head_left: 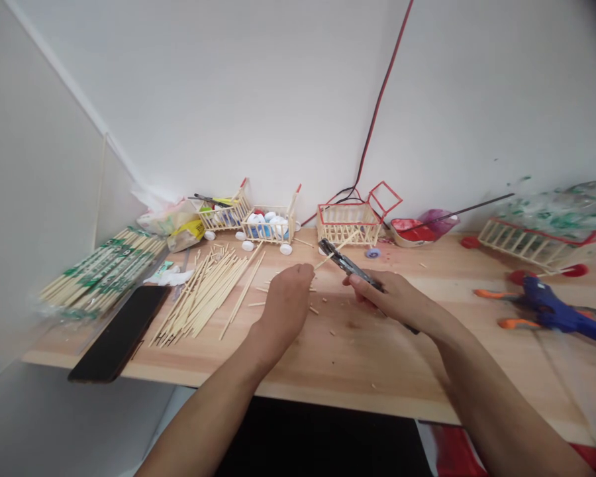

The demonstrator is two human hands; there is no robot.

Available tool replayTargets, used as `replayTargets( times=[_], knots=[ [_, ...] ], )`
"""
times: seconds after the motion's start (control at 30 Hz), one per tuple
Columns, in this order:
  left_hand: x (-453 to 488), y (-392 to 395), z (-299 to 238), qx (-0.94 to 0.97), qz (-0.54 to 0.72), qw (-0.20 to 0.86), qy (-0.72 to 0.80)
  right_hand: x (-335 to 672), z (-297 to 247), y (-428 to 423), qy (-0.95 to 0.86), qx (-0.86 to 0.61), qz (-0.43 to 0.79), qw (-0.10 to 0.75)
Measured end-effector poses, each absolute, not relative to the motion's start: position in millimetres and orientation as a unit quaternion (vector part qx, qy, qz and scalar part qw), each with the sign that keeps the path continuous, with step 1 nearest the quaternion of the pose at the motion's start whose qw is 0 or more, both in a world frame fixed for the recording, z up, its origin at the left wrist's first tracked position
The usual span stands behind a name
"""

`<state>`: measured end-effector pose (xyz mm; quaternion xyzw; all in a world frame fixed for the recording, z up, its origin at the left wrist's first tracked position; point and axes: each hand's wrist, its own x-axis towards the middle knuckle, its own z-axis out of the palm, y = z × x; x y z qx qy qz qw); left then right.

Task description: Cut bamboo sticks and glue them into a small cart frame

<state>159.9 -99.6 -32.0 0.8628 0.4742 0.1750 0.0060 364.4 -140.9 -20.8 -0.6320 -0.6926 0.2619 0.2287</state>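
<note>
My left hand (285,301) is closed in a pinch on a thin wooden stick (335,250) that slants up to the right. My right hand (395,298) grips the handles of dark cutting pliers (345,262). The pliers' jaws sit around the stick just in front of a small stick-built cart with red trim (348,222). Both hands hover over the wooden tabletop (328,351), with short stick offcuts scattered beneath them.
A loose pile of sticks (206,295) lies left of my hands, beside a black phone (122,331) and packed stick bundles (102,271). Two more small carts (271,225) stand at the wall. A blue glue gun (556,311), a red-trimmed cart (536,242) and a red cable (377,109) are on the right.
</note>
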Motion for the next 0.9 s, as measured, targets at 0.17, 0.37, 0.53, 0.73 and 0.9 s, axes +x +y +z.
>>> replayTargets(
  times=[0.17, 0.37, 0.53, 0.73, 0.9],
  knots=[
    [161, -105, -26, 0.857, 0.147, -0.012, 0.494, 365, -22, -141, -0.692, -0.633, 0.251, 0.237],
    [164, -108, -24, 0.860, 0.134, -0.031, 0.492, 365, -23, -143, -0.685, -0.634, 0.247, 0.260],
    [165, -109, -24, 0.859, 0.123, -0.034, 0.496, 362, -23, -143, -0.684, -0.638, 0.235, 0.264],
    [166, -110, -20, 0.856, 0.096, -0.019, 0.508, 354, -26, -140, -0.671, -0.671, 0.226, 0.220],
    [166, -107, -25, 0.854, 0.096, -0.024, 0.511, 350, -32, -135, -0.672, -0.698, 0.178, 0.172]
  ],
)
